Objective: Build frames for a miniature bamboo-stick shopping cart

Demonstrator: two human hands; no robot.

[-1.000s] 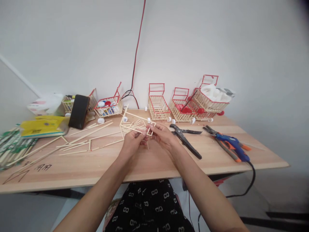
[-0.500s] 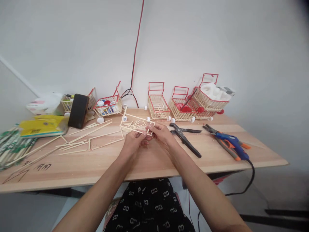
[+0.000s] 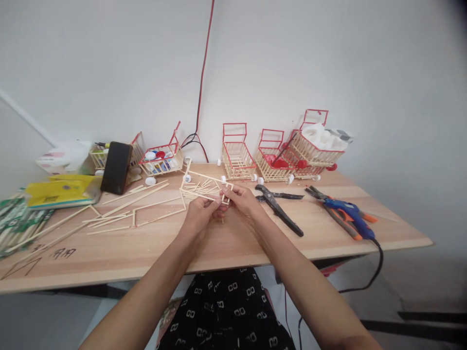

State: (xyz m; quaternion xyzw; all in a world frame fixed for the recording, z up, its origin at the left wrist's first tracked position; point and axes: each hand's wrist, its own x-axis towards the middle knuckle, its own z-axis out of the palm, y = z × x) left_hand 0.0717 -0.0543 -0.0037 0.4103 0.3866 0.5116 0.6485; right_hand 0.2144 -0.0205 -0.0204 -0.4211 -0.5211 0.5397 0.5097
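Note:
Both my hands meet over the middle of the table, pinching the near end of a pale wooden stick frame. My left hand grips its lower corner between thumb and fingers. My right hand closes on the short end piece from the right. The frame stretches away to the upper left, where white bottle-cap wheels show at its far end. Short cut sticks lie on the table behind it. Another flat stick frame rests left of my left hand. My fingertips partly hide the joint.
Small stick shopping carts with red handles stand along the wall, one bare cart in the middle. To the right lie a black-handled cutter, pliers and a blue glue gun. A phone, yellow packet and bundled sticks are left.
My hands keep almost the same hold on the stick frame. The whole view has shifted very slightly; nothing else has visibly moved.

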